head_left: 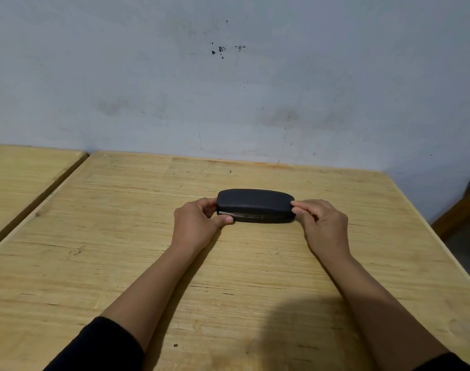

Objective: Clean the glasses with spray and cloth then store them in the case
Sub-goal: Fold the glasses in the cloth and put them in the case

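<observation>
Where the two hands meet, a dark glasses case (255, 205) is held lengthwise between them, its lid lowered onto its base, with a thin pale strip visible along the seam near its left end. The case is gripped at its left end by the left hand (197, 223), whose thumb is laid along the front edge by the seam while the fingers are curled round the end. Its right end is pinched by the right hand (322, 223), thumb and fingertips closed on the rounded corner. Whether the case rests on the surface or is lifted slightly off it cannot be told. It is placed over the far middle part of a light wooden worktop (121, 263), whose grain runs from side to side. Both forearms are stretched across the worktop, and black sleeves (100, 346) are seen pushed back at the bottom edge. A second wooden surface (22, 170) is set just beside the worktop on the left, with a narrow gap between them. A pale grey wall (228, 103), marked with small dark spots, stands behind.
</observation>
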`<action>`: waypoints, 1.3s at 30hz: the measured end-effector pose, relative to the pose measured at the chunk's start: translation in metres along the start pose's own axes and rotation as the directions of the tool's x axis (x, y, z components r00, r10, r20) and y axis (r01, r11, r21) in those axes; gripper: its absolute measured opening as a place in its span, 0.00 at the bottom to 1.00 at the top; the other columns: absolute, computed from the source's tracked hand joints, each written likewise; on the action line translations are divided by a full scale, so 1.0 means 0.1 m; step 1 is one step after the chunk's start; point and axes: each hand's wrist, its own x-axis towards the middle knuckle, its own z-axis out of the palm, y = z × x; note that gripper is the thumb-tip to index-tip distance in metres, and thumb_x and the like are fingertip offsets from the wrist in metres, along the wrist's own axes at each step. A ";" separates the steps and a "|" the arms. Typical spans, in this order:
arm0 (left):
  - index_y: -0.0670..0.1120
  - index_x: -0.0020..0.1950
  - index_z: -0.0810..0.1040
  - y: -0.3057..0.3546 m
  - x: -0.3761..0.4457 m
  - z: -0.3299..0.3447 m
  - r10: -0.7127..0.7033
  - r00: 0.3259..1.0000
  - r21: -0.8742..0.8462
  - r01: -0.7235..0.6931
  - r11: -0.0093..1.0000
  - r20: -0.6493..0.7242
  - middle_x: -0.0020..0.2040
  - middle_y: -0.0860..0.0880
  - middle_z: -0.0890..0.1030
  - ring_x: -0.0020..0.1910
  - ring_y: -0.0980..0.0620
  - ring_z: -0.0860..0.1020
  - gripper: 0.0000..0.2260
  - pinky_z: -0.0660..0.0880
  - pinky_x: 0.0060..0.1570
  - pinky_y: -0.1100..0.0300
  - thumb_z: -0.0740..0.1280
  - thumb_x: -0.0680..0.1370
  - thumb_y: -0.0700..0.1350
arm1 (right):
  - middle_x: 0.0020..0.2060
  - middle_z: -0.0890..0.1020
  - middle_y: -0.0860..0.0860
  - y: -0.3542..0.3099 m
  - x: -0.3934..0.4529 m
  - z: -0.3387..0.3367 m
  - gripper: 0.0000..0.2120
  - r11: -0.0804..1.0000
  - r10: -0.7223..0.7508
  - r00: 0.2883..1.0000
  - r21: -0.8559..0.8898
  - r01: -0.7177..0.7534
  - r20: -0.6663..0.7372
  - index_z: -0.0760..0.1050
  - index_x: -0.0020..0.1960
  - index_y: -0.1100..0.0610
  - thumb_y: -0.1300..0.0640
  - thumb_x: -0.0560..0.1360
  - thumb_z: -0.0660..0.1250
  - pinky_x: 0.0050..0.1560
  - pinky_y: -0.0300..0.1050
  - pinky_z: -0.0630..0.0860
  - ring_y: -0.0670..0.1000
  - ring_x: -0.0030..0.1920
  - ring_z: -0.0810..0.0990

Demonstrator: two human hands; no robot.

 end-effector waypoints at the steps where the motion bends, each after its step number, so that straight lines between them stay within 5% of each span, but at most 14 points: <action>1: 0.49 0.57 0.79 0.00 0.00 0.00 0.000 1.000 0.000 0.000 1.000 0.001 0.50 0.51 0.84 0.46 0.60 0.77 0.20 0.71 0.54 0.65 0.76 0.66 0.47 | 0.43 0.80 0.46 -0.01 0.00 0.00 0.08 1.000 0.009 1.000 0.002 -0.009 0.006 0.82 0.49 0.58 0.63 0.72 0.69 0.49 0.20 0.67 0.45 0.47 0.77; 8: 0.46 0.55 0.80 0.02 -0.01 0.00 -0.032 0.999 -0.064 0.030 0.997 -0.028 0.46 0.51 0.84 0.40 0.66 0.76 0.19 0.69 0.44 0.74 0.77 0.65 0.45 | 0.44 0.83 0.50 -0.03 -0.04 -0.02 0.12 0.985 0.169 0.984 0.032 -0.171 0.055 0.82 0.52 0.57 0.58 0.69 0.73 0.42 0.19 0.68 0.37 0.40 0.76; 14: 0.47 0.55 0.80 0.02 0.00 0.01 -0.016 0.999 -0.035 0.014 0.999 -0.032 0.46 0.51 0.84 0.40 0.65 0.76 0.18 0.69 0.46 0.73 0.76 0.67 0.45 | 0.47 0.84 0.50 -0.06 -0.03 0.03 0.19 0.945 0.316 0.944 0.055 -0.322 0.096 0.78 0.59 0.56 0.59 0.69 0.73 0.41 0.21 0.67 0.40 0.43 0.77; 22: 0.48 0.57 0.80 0.14 0.31 0.07 -0.016 0.990 -0.057 0.008 0.998 -0.139 0.48 0.50 0.84 0.43 0.60 0.76 0.17 0.67 0.50 0.70 0.74 0.69 0.47 | 0.50 0.84 0.49 -0.12 0.31 0.19 0.16 0.939 0.338 0.941 0.071 -0.337 -0.009 0.78 0.59 0.54 0.56 0.71 0.71 0.53 0.41 0.74 0.45 0.49 0.79; 26: 0.48 0.55 0.81 0.17 0.66 0.12 -0.022 0.989 -0.063 0.013 0.998 -0.148 0.47 0.50 0.84 0.44 0.57 0.77 0.15 0.65 0.42 0.71 0.74 0.69 0.47 | 0.50 0.84 0.50 -0.07 0.59 0.39 0.17 0.927 0.366 0.930 0.098 -0.361 -0.035 0.78 0.60 0.55 0.57 0.72 0.71 0.53 0.41 0.74 0.47 0.51 0.80; 31: 0.47 0.58 0.79 0.12 0.98 0.20 -0.014 0.988 -0.028 0.010 1.000 -0.151 0.50 0.47 0.84 0.50 0.54 0.78 0.16 0.66 0.52 0.66 0.72 0.71 0.46 | 0.52 0.84 0.53 0.03 0.85 0.62 0.17 0.929 0.365 0.931 0.068 -0.363 -0.029 0.77 0.60 0.57 0.58 0.72 0.70 0.52 0.37 0.70 0.49 0.53 0.80; 39: 0.47 0.58 0.79 0.04 1.25 0.31 -0.003 0.990 0.032 0.007 0.999 -0.140 0.47 0.47 0.84 0.46 0.55 0.76 0.15 0.64 0.48 0.66 0.71 0.72 0.46 | 0.54 0.83 0.54 0.14 1.08 0.79 0.17 0.929 0.370 0.929 -0.006 -0.371 -0.016 0.76 0.61 0.58 0.59 0.73 0.69 0.54 0.35 0.67 0.50 0.55 0.80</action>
